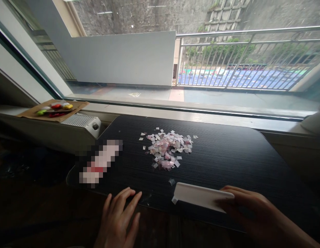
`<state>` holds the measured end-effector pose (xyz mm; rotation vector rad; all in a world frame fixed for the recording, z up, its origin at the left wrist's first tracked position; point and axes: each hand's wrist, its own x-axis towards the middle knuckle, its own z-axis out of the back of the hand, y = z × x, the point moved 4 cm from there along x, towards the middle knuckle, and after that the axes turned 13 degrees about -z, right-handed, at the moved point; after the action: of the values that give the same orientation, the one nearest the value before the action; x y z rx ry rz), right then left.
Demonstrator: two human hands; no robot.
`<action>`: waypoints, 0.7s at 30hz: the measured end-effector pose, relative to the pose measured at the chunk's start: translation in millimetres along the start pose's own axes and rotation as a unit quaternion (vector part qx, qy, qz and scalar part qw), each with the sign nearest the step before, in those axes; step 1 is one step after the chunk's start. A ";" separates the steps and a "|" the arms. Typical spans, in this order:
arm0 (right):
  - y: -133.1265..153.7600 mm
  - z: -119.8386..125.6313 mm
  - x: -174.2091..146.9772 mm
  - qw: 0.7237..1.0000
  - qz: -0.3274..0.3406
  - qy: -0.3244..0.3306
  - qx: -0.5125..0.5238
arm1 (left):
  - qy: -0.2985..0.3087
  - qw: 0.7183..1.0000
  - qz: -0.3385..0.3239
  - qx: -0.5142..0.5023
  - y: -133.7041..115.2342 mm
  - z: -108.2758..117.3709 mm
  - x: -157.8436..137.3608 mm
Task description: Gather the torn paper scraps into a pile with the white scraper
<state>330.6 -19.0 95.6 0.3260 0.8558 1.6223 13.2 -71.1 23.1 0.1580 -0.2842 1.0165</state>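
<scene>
In my right hand (249,206) is a flat white rectangular piece with rounded corners (201,194), its fingers closed on the right end. It is tilted just above or on the near side of the black table (227,158); I cannot tell whether it touches. A small pale square (174,199) is at its left corner, and a clear square (171,181) lies just beyond. Farther back spreads a loose heap of small pinkish and whitish squares (170,146). My left hand (120,217) is open at the table's front edge, fingers apart, holding nothing.
A blurred-out pinkish item (103,160) lies at the table's left. Beyond it, a brown board (33,112) carries several colourful small items, beside a white slotted device (82,122). A window sill (160,110) borders the table's far edge.
</scene>
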 end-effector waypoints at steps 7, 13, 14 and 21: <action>-15.9 13.0 -5.7 0.998 -0.027 -0.047 0.014 | -0.005 1.000 0.007 -0.006 0.1 1.3 0.5; -15.9 12.6 -2.7 0.999 -0.011 -0.031 0.021 | -0.025 0.999 0.021 -0.023 -2.7 2.9 3.2; -17.0 14.5 -3.3 0.999 -0.022 -0.028 0.027 | -0.030 0.998 0.035 -0.031 -2.9 3.2 3.4; -35.2 18.5 27.0 0.982 -0.107 -0.010 0.153 | -0.022 0.999 0.029 -0.031 0.4 2.0 1.2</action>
<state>361.4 13.3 77.7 0.4483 1.0896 1.2877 13.1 -70.4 25.4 0.1158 -0.3620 1.0615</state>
